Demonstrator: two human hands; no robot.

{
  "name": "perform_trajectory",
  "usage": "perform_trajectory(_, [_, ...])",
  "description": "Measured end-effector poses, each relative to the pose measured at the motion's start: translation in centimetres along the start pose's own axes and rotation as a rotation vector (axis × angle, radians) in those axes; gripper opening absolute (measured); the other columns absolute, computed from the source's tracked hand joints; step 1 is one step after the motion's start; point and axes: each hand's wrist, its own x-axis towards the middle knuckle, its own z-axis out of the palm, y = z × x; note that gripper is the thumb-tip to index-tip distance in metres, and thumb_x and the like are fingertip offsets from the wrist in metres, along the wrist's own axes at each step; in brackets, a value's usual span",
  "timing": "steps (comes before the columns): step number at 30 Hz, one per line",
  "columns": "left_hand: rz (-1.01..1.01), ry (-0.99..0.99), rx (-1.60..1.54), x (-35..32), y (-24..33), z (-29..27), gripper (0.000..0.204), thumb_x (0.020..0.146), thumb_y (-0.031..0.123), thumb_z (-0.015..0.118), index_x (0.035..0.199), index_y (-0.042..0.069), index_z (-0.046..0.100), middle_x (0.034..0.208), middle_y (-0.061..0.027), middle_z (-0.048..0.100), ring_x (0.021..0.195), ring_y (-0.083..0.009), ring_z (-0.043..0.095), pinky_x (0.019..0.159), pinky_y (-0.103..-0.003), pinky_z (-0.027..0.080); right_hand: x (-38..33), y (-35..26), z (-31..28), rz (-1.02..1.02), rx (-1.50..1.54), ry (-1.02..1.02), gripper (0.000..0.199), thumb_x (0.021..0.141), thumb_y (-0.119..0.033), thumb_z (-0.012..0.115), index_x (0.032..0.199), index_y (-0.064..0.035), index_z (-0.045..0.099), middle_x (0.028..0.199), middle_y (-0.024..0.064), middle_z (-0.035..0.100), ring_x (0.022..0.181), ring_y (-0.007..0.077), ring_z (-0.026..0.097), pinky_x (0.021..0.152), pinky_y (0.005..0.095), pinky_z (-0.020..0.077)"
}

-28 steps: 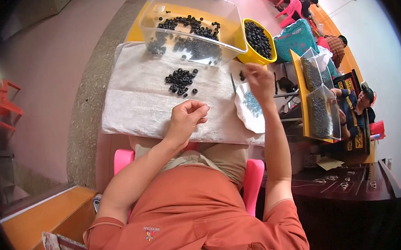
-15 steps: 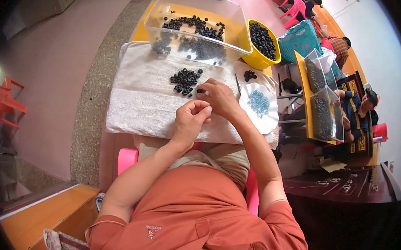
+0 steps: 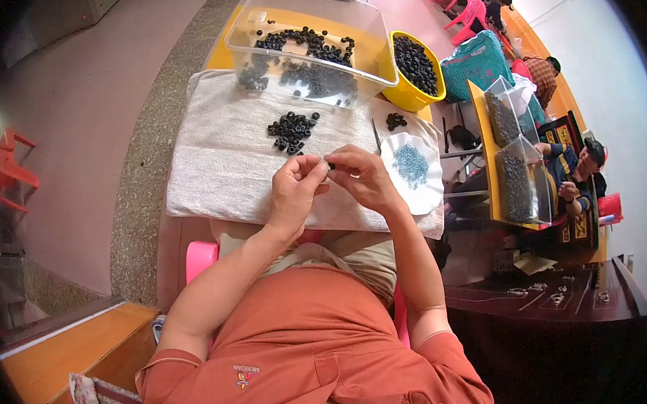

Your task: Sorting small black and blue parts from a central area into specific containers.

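Observation:
Over the white cloth (image 3: 207, 150), my two hands meet with fingertips close together. My right hand (image 3: 367, 182) pinches a small black ring-shaped part (image 3: 331, 166). Thumb and forefinger of my left hand (image 3: 294, 193) press together right beside that part; whatever lies between them is too small or hidden. Just beyond my left hand is a loose pile of black ring-shaped parts (image 3: 292, 131). A white scalloped dish (image 3: 422, 201) with tiny pale-blue pieces (image 3: 411, 167) lies right of my right hand. Past the dish sits a smaller group of black parts (image 3: 396, 121).
A clear plastic bin (image 3: 308, 90) with scattered black parts stands at the far edge, a full yellow bucket (image 3: 406, 95) beside it. A thin dark tool (image 3: 376, 134) lies by the dish. To the right are clear boxes (image 3: 515, 177) of dark parts and a seated person (image 3: 579, 161).
My right hand has drawn back from beside the pile toward my left hand, bringing a black ring-shaped part with it. The view has shifted slightly.

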Motion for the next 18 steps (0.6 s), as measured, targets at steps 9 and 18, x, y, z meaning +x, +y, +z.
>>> perform_trajectory(9, [-0.216,-0.158,-0.037,0.0,1.0,-0.4,0.014,0.092,0.01,0.065,0.105,0.004,0.062,0.093,-0.0038,0.065,0.083,-0.0111,0.064,0.075,-0.027,0.056,-1.2,-0.6,-0.7,-0.021,-0.022,-0.042,0.029,0.084,0.005,0.068,0.112,-0.0011,0.066,0.102,0.0098,0.063,0.091,0.0171,0.063,0.074,0.0275,0.0514])
perform_trajectory(18, [-0.258,-0.17,-0.065,0.0,1.1,-0.4,0.017,0.091,0.009,0.064,0.107,0.005,0.06,0.094,-0.005,0.065,0.083,-0.0136,0.065,0.077,-0.029,0.056,-2.5,1.1,0.4,0.016,0.204,0.069,0.025,0.085,0.005,0.068,0.109,0.0006,0.066,0.104,0.008,0.063,0.089,0.0128,0.061,0.077,0.0252,0.0509])
